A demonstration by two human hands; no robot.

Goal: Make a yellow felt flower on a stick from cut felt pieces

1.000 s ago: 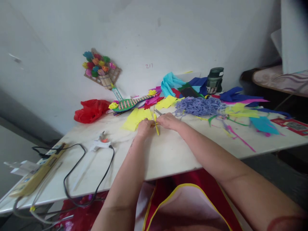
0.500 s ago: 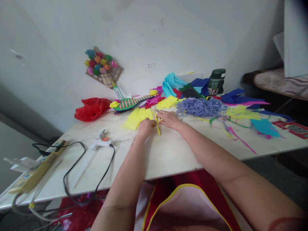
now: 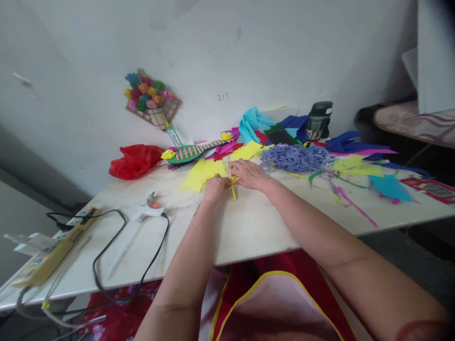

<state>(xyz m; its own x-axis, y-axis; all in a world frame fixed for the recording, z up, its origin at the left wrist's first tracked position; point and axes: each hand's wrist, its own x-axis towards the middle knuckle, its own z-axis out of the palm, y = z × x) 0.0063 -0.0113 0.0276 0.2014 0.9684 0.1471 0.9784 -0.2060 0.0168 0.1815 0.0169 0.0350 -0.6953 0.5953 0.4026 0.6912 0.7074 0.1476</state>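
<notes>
Paper in a narrow yellow piece [image 3: 234, 192] sits between the two hands over the middle of the bench [image 3: 256, 227], its lower end poking toward the near edge. The left hand [image 3: 215, 188] has its fingers drawn together on the piece from one side; the right hand [image 3: 250, 175] reaches in from the other, its fingers bent and pinched close on the upper part. Exactly how the fingertips press is too small to tell.

Just beside the left hand lie yellow sheets [image 3: 199, 176], and just past the right hand spreads a tangle of purple yarn [image 3: 296, 157]. Behind the sheets rests a green lute-shaped craft [image 3: 192, 152], near a red plastic bag [image 3: 135, 162]. Further left are a white glue gun [image 3: 151, 211] and a yellow power strip [image 3: 53, 258]. A dark bottle [image 3: 319, 122] stands behind the yarn.
</notes>
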